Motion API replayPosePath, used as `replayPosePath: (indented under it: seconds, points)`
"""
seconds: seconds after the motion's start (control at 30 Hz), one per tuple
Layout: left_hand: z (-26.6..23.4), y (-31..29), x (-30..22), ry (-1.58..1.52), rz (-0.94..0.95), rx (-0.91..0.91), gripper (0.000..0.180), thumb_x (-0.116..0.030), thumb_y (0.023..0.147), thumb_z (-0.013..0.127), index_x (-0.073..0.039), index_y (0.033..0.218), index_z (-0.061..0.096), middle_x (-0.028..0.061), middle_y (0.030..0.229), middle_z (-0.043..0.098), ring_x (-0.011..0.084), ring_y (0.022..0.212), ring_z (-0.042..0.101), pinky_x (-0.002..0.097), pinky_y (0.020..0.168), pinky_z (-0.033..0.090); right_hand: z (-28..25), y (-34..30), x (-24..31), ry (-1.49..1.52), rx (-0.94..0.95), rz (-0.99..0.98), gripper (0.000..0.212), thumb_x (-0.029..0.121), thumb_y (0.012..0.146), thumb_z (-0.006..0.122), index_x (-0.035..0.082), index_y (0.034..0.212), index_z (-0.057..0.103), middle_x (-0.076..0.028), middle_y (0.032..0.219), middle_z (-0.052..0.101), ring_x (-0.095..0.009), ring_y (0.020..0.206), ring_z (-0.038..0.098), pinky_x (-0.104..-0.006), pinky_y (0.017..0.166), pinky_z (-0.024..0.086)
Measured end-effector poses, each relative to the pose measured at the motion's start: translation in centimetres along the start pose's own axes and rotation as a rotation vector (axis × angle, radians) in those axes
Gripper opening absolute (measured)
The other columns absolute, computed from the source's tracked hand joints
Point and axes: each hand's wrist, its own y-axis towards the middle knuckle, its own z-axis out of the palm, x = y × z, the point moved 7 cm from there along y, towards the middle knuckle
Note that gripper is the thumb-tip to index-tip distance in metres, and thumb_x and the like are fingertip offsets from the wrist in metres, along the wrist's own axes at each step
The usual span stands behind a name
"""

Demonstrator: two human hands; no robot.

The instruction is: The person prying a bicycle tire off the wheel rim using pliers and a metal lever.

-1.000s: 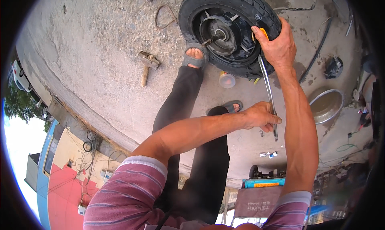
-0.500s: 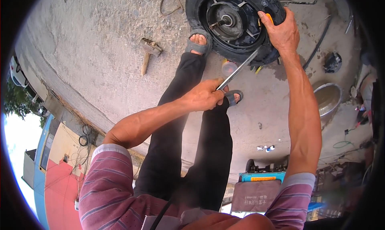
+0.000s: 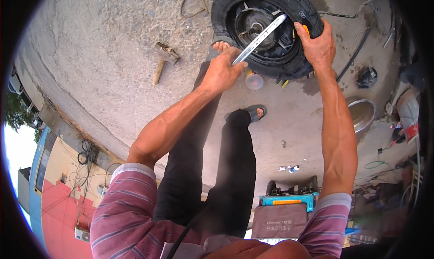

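A black tyre (image 3: 280,71) sits around a dark wheel hub (image 3: 253,26) with an axle at its middle, in front of my feet. My left hand (image 3: 220,73) is closed on the lower end of a flat silver tyre lever (image 3: 260,40), which slants up across the hub's face; its rounded far end seems free of the tyre. My right hand (image 3: 318,49) grips the tyre's right side, thumb on the sidewall and fingers behind the tread. An orange-yellow piece (image 3: 306,30) shows beside that thumb; how it is held there I cannot tell.
A hammer (image 3: 167,54) and a looped strap (image 3: 206,6) lie on the concrete to the left. A clear round tub (image 3: 254,82) is below the tyre. At the right are a black hose (image 3: 357,55) and a metal basin (image 3: 374,110). A teal vehicle (image 3: 312,200) stands nearer me.
My left hand has moved up and slightly left with the tyre lever. The lever's tip has left the tyre's lower edge and now lies over the hub. My right hand keeps its grip.
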Motion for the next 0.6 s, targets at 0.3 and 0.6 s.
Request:
replayPosePath:
  seconds: [0.3, 0.6]
  points:
    - [5.2, 3.2, 3.5, -0.087, 0.035, -0.069, 0.036, -0.032, 0.097, 0.072, 0.003, 0.095, 0.065, 0.0115, 0.073, 0.065, 0.0213, 0.071, 0.063, 0.0354, 0.071, 0.05, 0.3, -0.1, -0.1, 0.008, -0.004, -0.02, 0.098, 0.072, 0.074, 0.08, 0.001, 0.137, 0.056, -0.024, 0.127, 0.067, -0.041, 0.118, 0.065, -0.0478, 0.099, 0.051]
    - [6.5, 4.3, 4.1, -0.334, 0.019, -0.088, 0.041, -0.035, 0.101, 0.068, 0.002, 0.087, 0.062, 0.0031, 0.07, 0.059, 0.0119, 0.066, 0.055, 0.0301, 0.063, 0.047, 0.2, 0.0, 0.1, -0.003, -0.023, -0.037, 0.098, 0.072, 0.073, 0.08, 0.0, 0.134, 0.058, -0.023, 0.125, 0.068, -0.04, 0.117, 0.066, -0.0465, 0.099, 0.051]
